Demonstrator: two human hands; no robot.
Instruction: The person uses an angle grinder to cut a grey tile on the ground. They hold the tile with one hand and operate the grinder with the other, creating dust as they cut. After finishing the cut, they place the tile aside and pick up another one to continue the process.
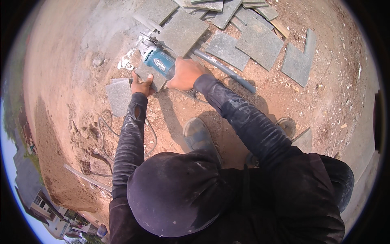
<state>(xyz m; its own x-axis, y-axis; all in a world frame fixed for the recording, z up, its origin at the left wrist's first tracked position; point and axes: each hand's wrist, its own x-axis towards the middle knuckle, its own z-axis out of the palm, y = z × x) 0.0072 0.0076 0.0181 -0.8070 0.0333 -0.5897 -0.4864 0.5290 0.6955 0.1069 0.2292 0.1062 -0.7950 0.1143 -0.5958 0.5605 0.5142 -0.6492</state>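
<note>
A teal angle grinder (159, 61) is gripped around its body by my right hand (186, 74), fingers wrapped and closed. Its head and disc point away from me, beside a large grey stone tile (186, 30). My left hand (142, 84) is closed on the near edge of a smaller grey tile (145, 71), thumb on top, just left of the grinder. Part of that tile is hidden under the tool. White dust (126, 61) lies around the grinder's head. Left of my left hand, another grey tile (118, 96) rests on the ground.
A grey pipe (227, 70) lies slantwise beyond my right forearm. Several loose tiles (260, 44) are scattered and stacked at the far right. A cable (155, 136) loops over the dirt near my left forearm. My shoe (198, 134) stands between my arms.
</note>
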